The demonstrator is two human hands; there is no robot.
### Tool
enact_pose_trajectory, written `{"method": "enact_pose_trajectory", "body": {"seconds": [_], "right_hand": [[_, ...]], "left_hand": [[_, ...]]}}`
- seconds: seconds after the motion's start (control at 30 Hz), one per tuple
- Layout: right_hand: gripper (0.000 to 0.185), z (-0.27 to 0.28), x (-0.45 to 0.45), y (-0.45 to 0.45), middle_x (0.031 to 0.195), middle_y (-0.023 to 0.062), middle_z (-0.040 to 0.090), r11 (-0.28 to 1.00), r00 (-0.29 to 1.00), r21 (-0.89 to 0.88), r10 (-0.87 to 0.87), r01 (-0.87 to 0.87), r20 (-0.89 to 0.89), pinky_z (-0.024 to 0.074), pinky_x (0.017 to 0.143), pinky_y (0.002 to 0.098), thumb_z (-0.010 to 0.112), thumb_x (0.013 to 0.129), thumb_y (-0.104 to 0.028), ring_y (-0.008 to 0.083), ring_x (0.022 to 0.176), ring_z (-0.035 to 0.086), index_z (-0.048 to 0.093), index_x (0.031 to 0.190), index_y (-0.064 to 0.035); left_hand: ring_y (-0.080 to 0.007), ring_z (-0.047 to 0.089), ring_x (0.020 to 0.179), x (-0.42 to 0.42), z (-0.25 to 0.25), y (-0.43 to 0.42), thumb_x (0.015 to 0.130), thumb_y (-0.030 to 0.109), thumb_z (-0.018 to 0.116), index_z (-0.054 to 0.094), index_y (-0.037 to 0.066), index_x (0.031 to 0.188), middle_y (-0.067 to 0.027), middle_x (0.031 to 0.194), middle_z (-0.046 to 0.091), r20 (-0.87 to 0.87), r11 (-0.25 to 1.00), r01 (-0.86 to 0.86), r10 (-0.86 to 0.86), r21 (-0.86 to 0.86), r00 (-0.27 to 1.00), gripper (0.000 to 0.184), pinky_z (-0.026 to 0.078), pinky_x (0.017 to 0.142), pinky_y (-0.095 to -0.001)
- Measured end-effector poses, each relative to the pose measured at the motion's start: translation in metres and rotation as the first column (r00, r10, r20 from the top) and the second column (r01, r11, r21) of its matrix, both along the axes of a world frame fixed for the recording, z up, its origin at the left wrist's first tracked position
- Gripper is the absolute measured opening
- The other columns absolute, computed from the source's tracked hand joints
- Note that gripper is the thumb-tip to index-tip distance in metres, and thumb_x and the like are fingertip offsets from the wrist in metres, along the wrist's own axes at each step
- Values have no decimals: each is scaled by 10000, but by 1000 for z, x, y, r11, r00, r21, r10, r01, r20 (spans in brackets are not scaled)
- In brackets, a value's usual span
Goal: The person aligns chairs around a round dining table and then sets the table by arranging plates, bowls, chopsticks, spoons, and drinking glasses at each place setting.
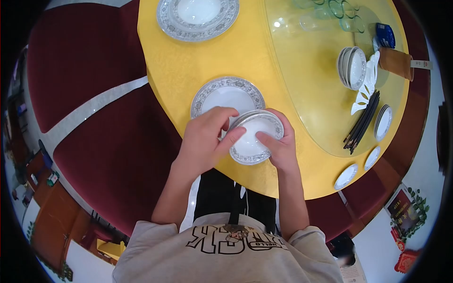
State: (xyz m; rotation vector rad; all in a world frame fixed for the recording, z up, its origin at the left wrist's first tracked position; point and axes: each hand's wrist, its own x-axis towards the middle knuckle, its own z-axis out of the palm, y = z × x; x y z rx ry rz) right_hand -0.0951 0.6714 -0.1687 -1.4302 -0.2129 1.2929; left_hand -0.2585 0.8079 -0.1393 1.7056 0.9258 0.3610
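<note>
A small stack of white bowls (257, 141) with grey patterned rims is held over the near edge of the yellow table, tilted toward me. My right hand (281, 141) grips the stack's right side, its thumb inside the top bowl. On the left side, my left hand (205, 137) has its thumb at the rim and its fingers curved around the bowls' far edge. Just beyond and partly hidden by my hands lies a large patterned plate (229, 95) on the yellow cloth (174, 66).
A plate with a bowl (198, 19) stands farther off. The glass turntable (302, 80) bears stacked bowls (351, 68), black chopsticks (362, 123), small plates (383, 122) and glass cups (347, 14). Two small plates lie near the right edge. Dark red chairs (113, 155) stand left.
</note>
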Motion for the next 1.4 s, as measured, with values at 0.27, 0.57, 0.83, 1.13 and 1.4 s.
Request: {"method": "enact_pose_trajectory", "body": {"seconds": [0.27, 0.57, 0.83, 1.13, 1.4], "right_hand": [[541, -6, -12, -2, 1197, 94, 668, 999, 998, 8, 54, -54, -32, 512, 978, 334, 706, 814, 71, 186, 1117, 642, 565, 1330, -9], [671, -5, -19, -22, 1261, 97, 638, 1000, 989, -10, 19, -21, -149, 499, 1008, 350, 822, 735, 8, 195, 1170, 615, 555, 1351, -18], [712, -5, -16, -53, 1225, 94, 654, 998, 980, 59, 37, -25, -196, 512, 1003, 355, 847, 719, 8, 195, 1146, 629, 540, 1361, -16], [529, 10, -7, -84, 1160, 100, 678, 990, 997, -139, -21, 10, -76, 550, 934, 346, 726, 809, 94, 187, 1058, 667, 569, 1306, 5], [518, 14, -9, -81, 1149, 97, 679, 991, 995, -117, -74, 67, -59, 553, 927, 343, 717, 813, 104, 190, 1050, 667, 569, 1300, 5]], "left_hand": [[-250, 588, 595, -12, -3, -2, 825, 153, 780, 706, 46, 1015, -76, 738, 582, -129, 862, 144, -91, 486, 987, 231, 459, 517, -341], [-225, 578, 533, -13, 9, -19, 807, 58, 776, 723, 28, 980, -74, 674, 596, 49, 868, 21, -52, 497, 997, 183, 425, 478, -317], [-211, 581, 526, -24, 13, -26, 863, 43, 737, 693, -12, 915, -116, 674, 608, 129, 919, -259, 230, 298, 965, 87, 440, 499, -301], [-164, 587, 523, -28, -37, -6, 921, 119, 713, 669, -38, 871, -110, 634, 610, -27, 902, -425, 428, 70, 903, 171, 456, 525, -292], [-165, 584, 556, -26, -53, -13, 900, 123, 734, 670, -29, 901, -93, 653, 622, -141, 940, -323, 336, 105, 931, 165, 469, 557, -294]]}}
